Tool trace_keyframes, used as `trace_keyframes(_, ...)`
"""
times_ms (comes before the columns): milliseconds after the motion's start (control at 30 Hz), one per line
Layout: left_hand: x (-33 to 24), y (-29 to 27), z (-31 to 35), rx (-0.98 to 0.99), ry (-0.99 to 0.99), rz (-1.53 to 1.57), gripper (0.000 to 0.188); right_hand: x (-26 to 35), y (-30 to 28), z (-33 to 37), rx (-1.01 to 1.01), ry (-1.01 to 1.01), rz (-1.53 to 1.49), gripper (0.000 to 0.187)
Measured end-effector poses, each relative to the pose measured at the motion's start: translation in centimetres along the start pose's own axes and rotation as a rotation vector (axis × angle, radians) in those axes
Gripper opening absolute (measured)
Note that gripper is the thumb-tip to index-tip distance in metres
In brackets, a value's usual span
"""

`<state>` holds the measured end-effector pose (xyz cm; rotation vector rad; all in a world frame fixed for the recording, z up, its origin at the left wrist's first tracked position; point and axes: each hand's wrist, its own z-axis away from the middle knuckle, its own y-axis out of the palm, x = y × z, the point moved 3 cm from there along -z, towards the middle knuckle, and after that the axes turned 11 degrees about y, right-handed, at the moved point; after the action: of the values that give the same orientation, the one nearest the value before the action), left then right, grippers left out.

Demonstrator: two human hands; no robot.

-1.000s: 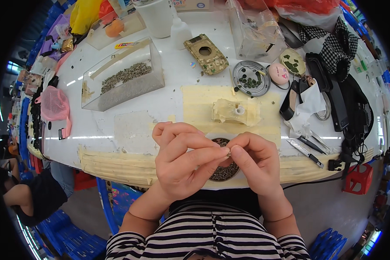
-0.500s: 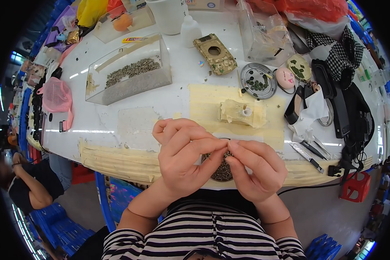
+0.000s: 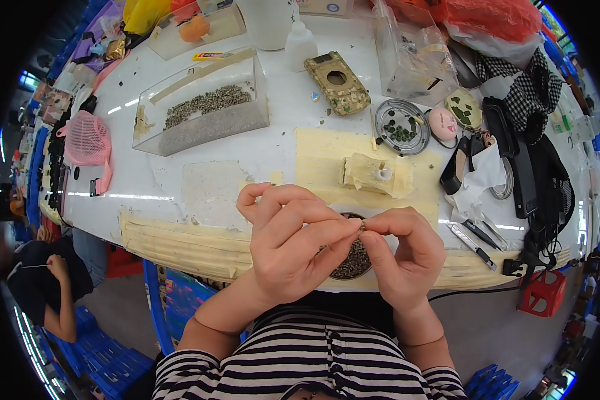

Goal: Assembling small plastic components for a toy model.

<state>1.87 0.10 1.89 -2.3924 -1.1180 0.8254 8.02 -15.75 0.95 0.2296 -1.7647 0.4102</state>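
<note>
My left hand point(image 3: 288, 241) and my right hand point(image 3: 407, 260) meet at their fingertips near the table's front edge. Both are closed in a pinch around a tiny grey-brown piece point(image 3: 362, 227), too small to identify. Directly below them sits a round dish filled with small grey-brown parts point(image 3: 353, 262), partly hidden by my fingers. Just beyond, a tape-covered block with a short white tube point(image 3: 380, 175) rests on a patch of yellowish tape point(image 3: 313, 150). Farther off lies a camouflage-painted model tank hull point(image 3: 338, 83) with a round hole on top.
A clear box point(image 3: 203, 137) at the left holds many small parts. Right of the hull are a round metal dish point(image 3: 420, 143) with dark green pieces, a pink round object point(image 3: 441, 123), a craft knife point(image 3: 473, 246) and tweezers point(image 3: 492, 231). Another person point(image 3: 53, 280) sits at far left.
My joined fingertips have shifted slightly right, and the tiny piece between them now shows. More of the dish below is visible. At far left, the other person's arm has changed position.
</note>
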Motion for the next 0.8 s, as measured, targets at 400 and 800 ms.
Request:
trace_keyframes(400, -0.2, 0.1, -0.1, 0.007, 0.015, -0.048, 0.029, 0.5, 0.3, 0.4, -0.101, -0.285, 0.262, 0.025)
trace_keyframes(800, 0.6, 0.2, 0.0, -0.05, -0.105, 0.135, 0.027, 1.2, 0.8, 0.5, -0.138, -0.362, 0.37, 0.026)
